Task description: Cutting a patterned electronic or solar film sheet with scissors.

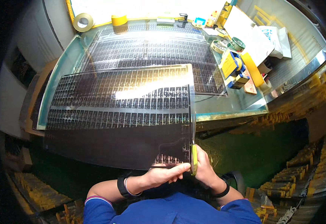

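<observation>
A large dark, glossy film sheet (95, 143) printed with rows of small repeated patterns tilts up from my body toward the table. Its near right corner is pinched in my left hand (163, 176), with the thumb on top and the other fingers underneath. At the sheet's right edge, my right hand (204, 168) is closed around a tool with a yellow-green handle (194, 160). The tool's working end cannot be made out against the clear border strip of the film. The far part of the sheet overlaps the glass-topped table.
More patterned film (207, 71) lies on the glass-topped table (234, 108). Tape rolls (83, 22) stand along the back. A yellow-and-blue tape dispenser (232, 65), a green tape roll (237, 44) and white sheets (247, 30) crowd the right side. Hanging yellow-edged items (289, 175) fill the lower right.
</observation>
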`<control>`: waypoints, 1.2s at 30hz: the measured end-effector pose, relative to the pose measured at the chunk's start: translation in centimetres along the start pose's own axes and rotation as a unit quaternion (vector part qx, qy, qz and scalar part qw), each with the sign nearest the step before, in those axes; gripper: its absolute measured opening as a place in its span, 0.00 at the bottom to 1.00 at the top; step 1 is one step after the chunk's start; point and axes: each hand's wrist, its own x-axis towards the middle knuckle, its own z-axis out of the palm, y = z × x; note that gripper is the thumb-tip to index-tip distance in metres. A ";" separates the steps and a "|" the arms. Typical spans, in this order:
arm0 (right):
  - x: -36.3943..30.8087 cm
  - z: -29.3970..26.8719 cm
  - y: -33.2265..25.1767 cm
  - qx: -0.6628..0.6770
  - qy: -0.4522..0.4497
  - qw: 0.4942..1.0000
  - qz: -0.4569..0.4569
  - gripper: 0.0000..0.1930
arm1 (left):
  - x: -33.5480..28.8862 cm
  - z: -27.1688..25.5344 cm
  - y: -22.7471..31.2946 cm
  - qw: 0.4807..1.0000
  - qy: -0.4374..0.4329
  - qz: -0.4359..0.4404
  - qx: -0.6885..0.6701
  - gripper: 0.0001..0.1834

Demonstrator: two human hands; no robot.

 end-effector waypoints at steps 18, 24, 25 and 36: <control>1.1 -0.7 0.8 0.007 0.024 1.000 0.005 0.06 | 0.1 0.2 0.2 0.997 -0.023 -0.030 0.073 0.18; 1.4 -0.8 0.9 0.027 0.033 0.999 0.000 0.04 | 0.3 0.0 -0.2 0.994 -0.035 -0.047 0.097 0.20; 1.6 -0.9 1.2 0.026 0.033 0.999 -0.001 0.04 | 0.3 0.0 -0.4 0.993 -0.036 -0.046 0.098 0.20; 2.0 -1.3 0.6 0.037 0.033 0.999 -0.010 0.03 | 0.2 0.2 -0.6 0.985 -0.081 -0.074 0.131 0.25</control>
